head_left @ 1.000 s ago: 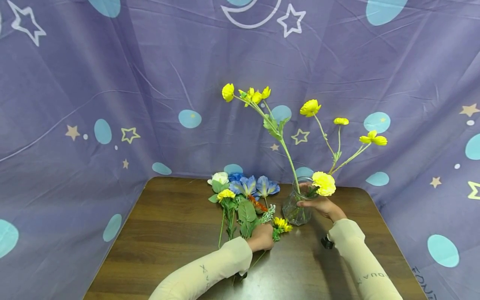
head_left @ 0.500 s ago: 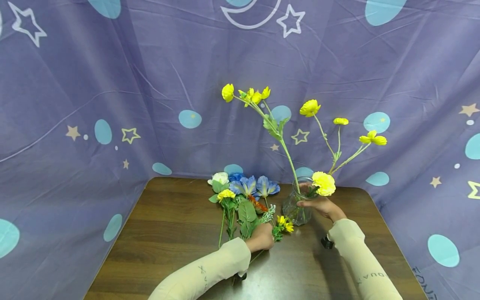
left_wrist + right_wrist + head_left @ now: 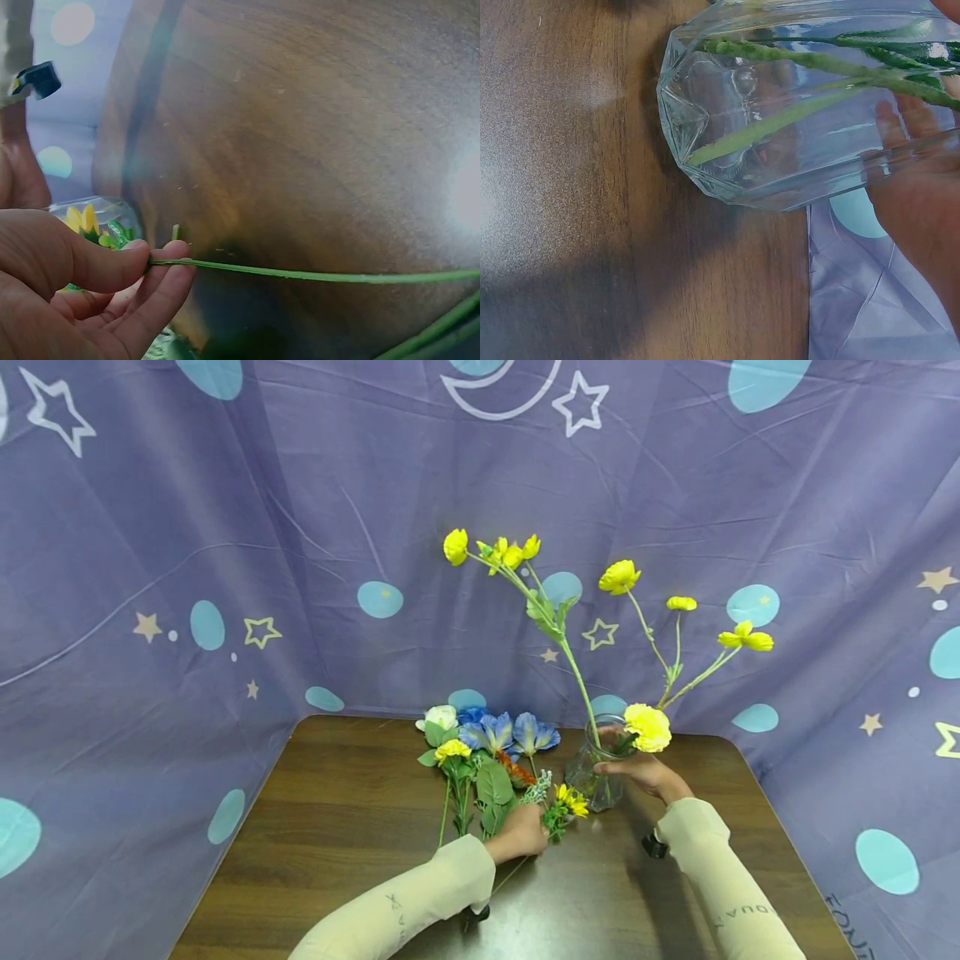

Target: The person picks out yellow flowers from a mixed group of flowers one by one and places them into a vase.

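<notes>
My left hand pinches the thin green stem of a yellow flower between thumb and fingers. Its small sunflower-like head with green leaves points toward the vase, just left of the vase's base. On the right, my right hand grips the clear glass vase near the rim, thumb across the front and fingers behind the glass. Inside the vase, cut green stems reach down toward the faceted base. Tall yellow branching flowers and a full yellow bloom rise out of it.
Left of the vase lies a pile of flowers: a white rose, blue irises, a yellow carnation, a rust-orange flower and green leaves. A purple patterned curtain surrounds the wooden table.
The yellow flower in my left hand has shifted slightly up and right, closer to the vase. My right hand and the vase stay in place.
</notes>
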### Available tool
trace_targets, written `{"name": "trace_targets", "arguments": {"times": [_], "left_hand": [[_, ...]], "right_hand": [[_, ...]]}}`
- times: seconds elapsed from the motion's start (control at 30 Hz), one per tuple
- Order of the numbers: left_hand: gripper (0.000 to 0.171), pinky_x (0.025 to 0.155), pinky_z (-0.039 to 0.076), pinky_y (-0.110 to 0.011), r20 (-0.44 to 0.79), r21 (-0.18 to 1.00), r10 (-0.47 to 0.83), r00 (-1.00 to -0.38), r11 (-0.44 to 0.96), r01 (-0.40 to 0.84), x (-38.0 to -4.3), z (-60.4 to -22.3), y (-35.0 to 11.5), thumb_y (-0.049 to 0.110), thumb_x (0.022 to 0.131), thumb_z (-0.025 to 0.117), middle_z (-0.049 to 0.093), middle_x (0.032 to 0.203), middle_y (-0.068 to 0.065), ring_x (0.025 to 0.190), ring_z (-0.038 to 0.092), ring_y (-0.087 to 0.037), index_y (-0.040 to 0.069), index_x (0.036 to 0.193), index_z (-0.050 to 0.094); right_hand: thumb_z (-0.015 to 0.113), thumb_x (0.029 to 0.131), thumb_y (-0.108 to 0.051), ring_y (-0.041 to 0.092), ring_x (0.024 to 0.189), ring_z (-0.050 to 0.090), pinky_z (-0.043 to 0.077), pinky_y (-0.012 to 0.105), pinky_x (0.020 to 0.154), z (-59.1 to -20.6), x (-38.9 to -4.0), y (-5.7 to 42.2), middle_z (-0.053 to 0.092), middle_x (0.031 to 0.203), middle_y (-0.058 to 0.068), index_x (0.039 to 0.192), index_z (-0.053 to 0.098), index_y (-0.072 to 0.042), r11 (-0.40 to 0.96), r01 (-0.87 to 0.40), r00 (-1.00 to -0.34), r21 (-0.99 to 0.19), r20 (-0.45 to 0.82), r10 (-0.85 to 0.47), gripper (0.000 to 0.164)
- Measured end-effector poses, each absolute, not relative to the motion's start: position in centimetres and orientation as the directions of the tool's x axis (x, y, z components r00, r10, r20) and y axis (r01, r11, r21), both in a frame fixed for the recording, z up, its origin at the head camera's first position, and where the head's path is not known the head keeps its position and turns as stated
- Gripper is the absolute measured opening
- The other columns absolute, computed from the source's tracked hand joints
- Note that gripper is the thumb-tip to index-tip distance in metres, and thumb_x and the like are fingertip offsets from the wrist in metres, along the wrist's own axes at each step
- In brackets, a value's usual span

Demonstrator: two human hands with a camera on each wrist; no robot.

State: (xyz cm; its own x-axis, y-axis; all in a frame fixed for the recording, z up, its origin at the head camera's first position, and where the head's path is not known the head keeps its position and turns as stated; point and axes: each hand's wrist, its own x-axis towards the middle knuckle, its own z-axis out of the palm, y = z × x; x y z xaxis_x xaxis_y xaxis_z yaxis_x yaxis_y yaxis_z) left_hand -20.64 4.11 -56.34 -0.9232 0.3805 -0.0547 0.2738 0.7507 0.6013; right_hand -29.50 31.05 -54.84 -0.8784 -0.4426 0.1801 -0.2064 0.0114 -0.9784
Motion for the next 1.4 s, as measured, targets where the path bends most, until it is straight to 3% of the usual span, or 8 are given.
{"name": "trace_targets", "arguments": {"times": [0.17,0.27,0.53,0.7,0.93,1.07,1.27,1.4], "left_hand": [[0.045,0.052,0.023,-0.024,-0.003,0.677,0.383,-0.924,0.680,0.279,-20.8,-55.4,3.6,-0.004,0.084,0.064,0.020,0.061,0.007,0.054,0.026,-0.011,0.018,0.063,0.031],[0.049,0.049,0.023,-0.023,-0.011,0.723,0.376,-0.927,0.643,0.252,-20.8,-54.7,3.3,-0.004,0.086,0.064,0.023,0.055,0.009,0.049,0.027,-0.008,0.019,0.062,0.029],[0.033,0.045,0.041,-0.018,0.034,0.755,0.354,-0.935,0.604,0.256,-21.5,-53.3,3.1,-0.008,0.083,0.068,0.045,0.048,0.009,0.043,0.052,-0.004,0.010,0.063,0.049],[0.016,0.046,0.047,-0.018,0.059,0.777,0.335,-0.940,0.576,0.254,-21.9,-52.3,3.1,-0.009,0.081,0.073,0.046,0.050,0.008,0.046,0.060,-0.005,0.002,0.075,0.064],[0.026,0.051,0.051,-0.019,0.060,0.813,0.308,-0.950,0.537,0.226,-22.1,-50.3,3.1,-0.008,0.083,0.077,0.045,0.058,0.005,0.052,0.060,-0.006,0.006,0.072,0.059],[0.032,0.056,0.051,-0.020,0.066,0.809,0.293,-0.954,0.544,0.223,-22.3,-49.2,2.9,-0.004,0.084,0.080,0.047,0.062,0.004,0.056,0.056,-0.006,0.008,0.068,0.055],[0.011,0.060,0.053,-0.021,0.124,0.814,0.306,-0.944,0.513,0.273,-22.5,-47.6,2.7,-0.003,0.083,0.082,0.066,0.068,-0.003,0.058,0.062,-0.008,0.001,0.081,0.072],[0.010,0.055,0.047,-0.020,0.130,0.817,0.314,-0.940,0.504,0.281,-22.4,-46.6,2.6,0.001,0.086,0.081,0.068,0.070,-0.003,0.054,0.055,-0.006,0.003,0.082,0.072]], "right_hand": [[0.070,0.084,0.017,0.006,0.117,0.058,0.049,0.020,0.096,-54.7,-29.4,30.9,0.064,0.125,-0.009,0.130,0.052,0.003,-0.001,-0.192,-0.879,-0.981,0.173,-0.444,0.052],[0.069,0.083,0.020,0.006,0.116,0.058,0.048,0.020,0.097,-54.8,-29.4,30.9,0.064,0.124,-0.009,0.131,0.053,0.003,-0.009,-0.201,-0.875,-0.979,0.184,-0.447,0.053],[0.066,0.081,0.024,0.006,0.117,0.058,0.046,0.017,0.099,-55.1,-29.5,30.9,0.064,0.125,-0.008,0.127,0.058,-0.013,-0.030,-0.242,-0.871,-0.970,0.231,-0.433,0.060],[0.066,0.081,0.025,0.006,0.119,0.057,0.046,0.017,0.099,-55.3,-29.5,31.0,0.061,0.127,-0.003,0.129,0.055,-0.004,-0.036,-0.245,-0.868,-0.969,0.236,-0.437,0.057],[0.069,0.081,0.023,0.005,0.110,0.060,0.052,0.022,0.092,-54.9,-29.7,30.9,0.061,0.124,-0.003,0.133,0.046,0.012,0.005,-0.228,-0.874,-0.974,0.203,-0.442,0.058],[0.069,0.081,0.022,0.005,0.110,0.061,0.051,0.021,0.093,-54.7,-29.5,30.9,0.062,0.122,-0.007,0.133,0.047,0.005,0.007,-0.222,-0.874,-0.975,0.196,-0.445,0.058],[0.066,0.082,0.024,0.003,0.113,0.060,0.049,0.019,0.094,-54.8,-29.5,31.0,0.064,0.122,-0.012,0.130,0.052,-0.008,-0.020,-0.222,-0.865,-0.975,0.206,-0.458,0.060],[0.066,0.081,0.024,0.001,0.118,0.059,0.046,0.017,0.099,-54.8,-29.5,30.9,0.065,0.123,-0.014,0.129,0.055,-0.017,-0.023,-0.229,-0.864,-0.973,0.215,-0.455,0.064]]}}
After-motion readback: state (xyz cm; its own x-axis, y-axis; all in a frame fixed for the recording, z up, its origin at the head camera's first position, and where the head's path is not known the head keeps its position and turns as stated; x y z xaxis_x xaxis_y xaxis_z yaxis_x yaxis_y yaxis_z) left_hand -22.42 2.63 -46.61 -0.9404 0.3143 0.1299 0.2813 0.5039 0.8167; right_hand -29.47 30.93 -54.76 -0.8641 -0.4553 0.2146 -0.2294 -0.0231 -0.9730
